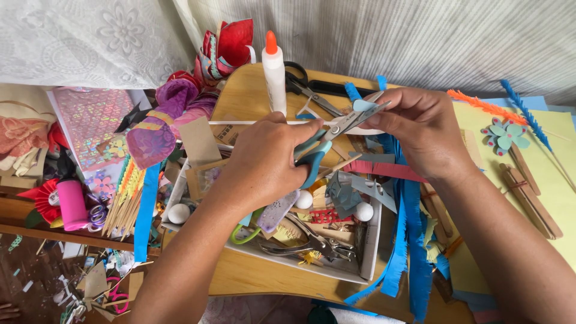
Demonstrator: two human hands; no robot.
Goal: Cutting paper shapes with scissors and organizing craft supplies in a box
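Note:
My left hand (267, 162) grips blue-handled scissors (327, 137), blades pointing up and to the right. The blades close on a small light blue paper piece (364, 106) that my right hand (420, 129) pinches by its fingertips. Both hands hover over a white tray (372, 249) full of craft bits: white foam balls, a metal hole punch (312, 243), paper scraps. A white glue bottle (275, 75) with an orange cap stands upright just behind my left hand.
Fringed blue paper strips (411, 240) hang over the wooden board's right front edge. Black scissors (306, 87) lie behind the glue. Yellow paper with a paper flower (504, 135) and wooden sticks lies right. A pink cup (72, 204), skewers and fabric scraps crowd the left.

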